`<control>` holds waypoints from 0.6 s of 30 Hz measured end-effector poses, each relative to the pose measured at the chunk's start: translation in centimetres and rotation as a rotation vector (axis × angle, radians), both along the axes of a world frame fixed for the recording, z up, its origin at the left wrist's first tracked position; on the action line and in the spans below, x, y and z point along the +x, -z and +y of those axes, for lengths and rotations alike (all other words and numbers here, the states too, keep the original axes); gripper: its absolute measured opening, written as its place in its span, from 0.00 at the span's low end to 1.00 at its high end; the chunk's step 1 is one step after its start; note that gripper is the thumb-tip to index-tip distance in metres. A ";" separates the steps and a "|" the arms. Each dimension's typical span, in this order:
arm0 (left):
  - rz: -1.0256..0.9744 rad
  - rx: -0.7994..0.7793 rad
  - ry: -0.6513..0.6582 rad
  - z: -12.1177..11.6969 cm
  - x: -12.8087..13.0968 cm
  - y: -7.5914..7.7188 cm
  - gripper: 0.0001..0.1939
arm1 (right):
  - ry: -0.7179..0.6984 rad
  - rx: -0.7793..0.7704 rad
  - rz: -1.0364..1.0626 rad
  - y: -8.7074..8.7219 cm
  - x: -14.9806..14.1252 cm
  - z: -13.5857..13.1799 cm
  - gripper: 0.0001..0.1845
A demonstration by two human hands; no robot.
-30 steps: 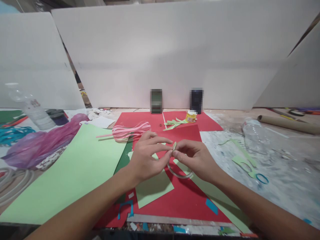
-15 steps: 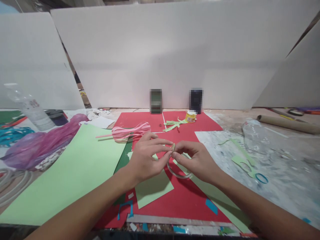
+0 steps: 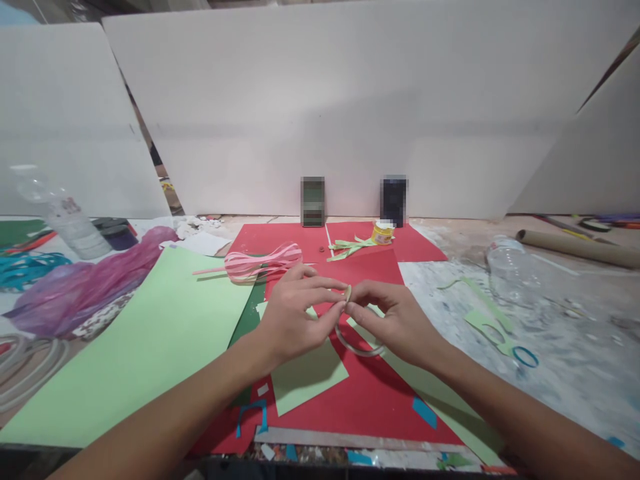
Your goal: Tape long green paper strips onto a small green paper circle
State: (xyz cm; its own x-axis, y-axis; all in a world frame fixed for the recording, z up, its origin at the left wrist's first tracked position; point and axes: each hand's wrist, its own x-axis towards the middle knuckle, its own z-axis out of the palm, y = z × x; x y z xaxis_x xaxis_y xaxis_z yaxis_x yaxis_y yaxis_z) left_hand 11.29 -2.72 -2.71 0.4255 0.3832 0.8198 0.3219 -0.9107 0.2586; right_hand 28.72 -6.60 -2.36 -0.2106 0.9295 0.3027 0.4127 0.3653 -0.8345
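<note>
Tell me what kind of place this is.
Probably a craft workspace: a green paper sheet lies on the left, a cut-out green scrap lies on the right, and a yellow tub stands on red paper at the back.

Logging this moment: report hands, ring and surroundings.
Right hand pinching pale ring. Left hand, fingertips at same spot. Red paper below; yellow tub, pink striped paper beyond.

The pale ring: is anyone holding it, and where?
Yes: the right hand and left hand pinch the ring at its far edge, between fingertips.
</note>
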 end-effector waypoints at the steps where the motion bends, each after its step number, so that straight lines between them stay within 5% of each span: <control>1: 0.002 0.002 -0.003 0.0 0.0 0.0 0.05 | 0.000 0.009 -0.009 0.0 0.0 0.0 0.06; 18: 0.029 -0.002 -0.007 -0.1 -0.1 -0.1 0.05 | -0.016 0.041 -0.042 0.1 0.1 0.0 0.05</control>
State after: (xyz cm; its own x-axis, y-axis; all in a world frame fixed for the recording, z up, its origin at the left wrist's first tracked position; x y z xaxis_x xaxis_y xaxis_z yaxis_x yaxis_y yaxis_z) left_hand 11.23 -2.80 -2.58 0.4466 0.3876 0.8064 0.3356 -0.9081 0.2506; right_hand 28.84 -6.59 -2.43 -0.2382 0.9131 0.3309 0.4412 0.4053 -0.8007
